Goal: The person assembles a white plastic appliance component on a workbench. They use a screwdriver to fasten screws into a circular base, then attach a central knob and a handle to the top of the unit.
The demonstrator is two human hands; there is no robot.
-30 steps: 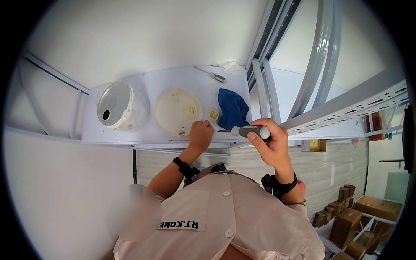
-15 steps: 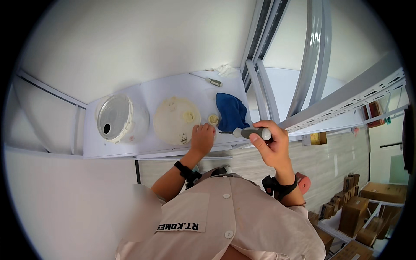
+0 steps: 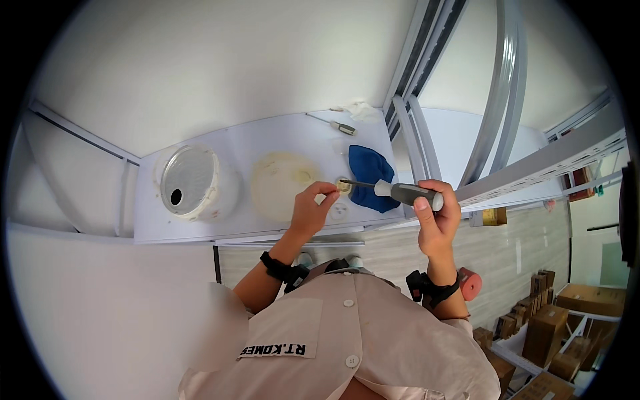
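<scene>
My right hand (image 3: 435, 217) grips a screwdriver (image 3: 400, 192) with a grey and white handle; its shaft points left, tip at a small cream round part (image 3: 344, 186). My left hand (image 3: 312, 209) pinches that small part between fingertips, just above the white table (image 3: 227, 220). A cream round disc (image 3: 280, 181) lies just left of my left hand. A blue cloth (image 3: 370, 175) lies under the screwdriver shaft.
A white round housing with a mesh face and a dark hole (image 3: 190, 181) stands at the table's left. A second screwdriver (image 3: 337, 125) and a crumpled white wipe (image 3: 360, 110) lie at the far edge. Metal frame rails (image 3: 417, 133) rise at right. Cardboard boxes (image 3: 553, 327) sit on the floor.
My left hand has lifted from the disc and now pinches the small round part. My right hand has brought the screwdriver tip to that part.
</scene>
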